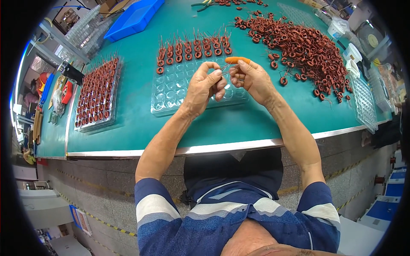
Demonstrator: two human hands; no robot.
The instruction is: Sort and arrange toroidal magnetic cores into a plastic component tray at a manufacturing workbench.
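My left hand (202, 87) and my right hand (255, 81) meet over a clear plastic tray (159, 109) with round pockets. Between their fingertips run thin wire leads (226, 68), pinched from both sides; any body they belong to is hidden by the fingers. An orange finger cot (237, 60) covers my right index finger, which points left. Reddish-brown ring coils (188, 56) fill the tray's far rows, their wire ends sticking up. The pockets nearer me hold no coils, though my hands cover some of them.
A large heap of loose ring coils (299, 51) spreads over the right of the green table (136, 91). At left stands a full tray of coils (96, 96). Farther back are a blue bin (133, 20) and pliers (204, 5). Clear trays (363, 100) lie at the right edge.
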